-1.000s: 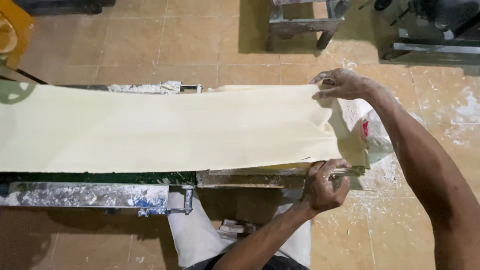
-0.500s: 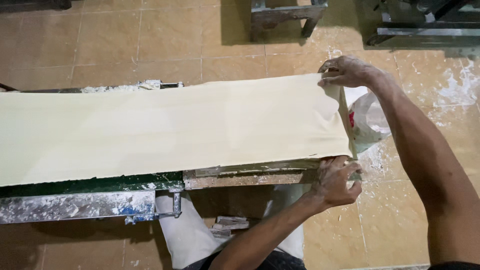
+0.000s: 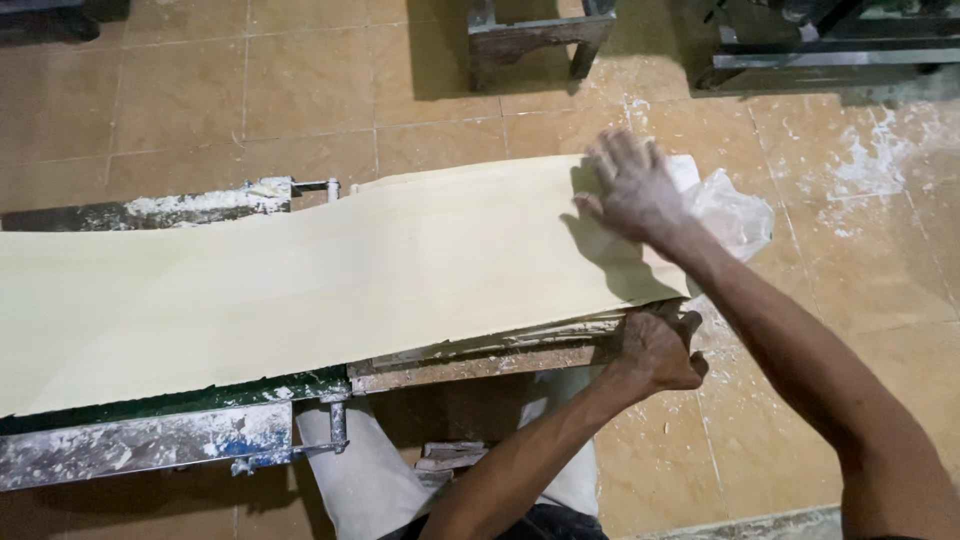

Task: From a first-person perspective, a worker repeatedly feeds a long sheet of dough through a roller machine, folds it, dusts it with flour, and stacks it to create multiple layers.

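A long, pale yellow dough sheet [image 3: 330, 280] lies across a floury metal bench [image 3: 150, 440] and runs off the left side of the view. My right hand [image 3: 630, 190] rests flat on the sheet's far right end, fingers spread and dusted with flour. My left hand [image 3: 655, 345] is curled around the sheet's near right corner, at the bench's front edge. A crumpled clear plastic bag [image 3: 735, 215] sits just past the sheet's right end, partly behind my right hand.
The floor is tan tile [image 3: 300, 90] with flour spilled at the right [image 3: 860, 170]. Dark metal machine frames [image 3: 540, 35] [image 3: 830, 50] stand at the top. A white cloth or apron [image 3: 370, 480] hangs below the bench near my body.
My right hand has let go of the sheet's far right corner and moved left onto its top, fingers spread. My left hand stays at the near corner.
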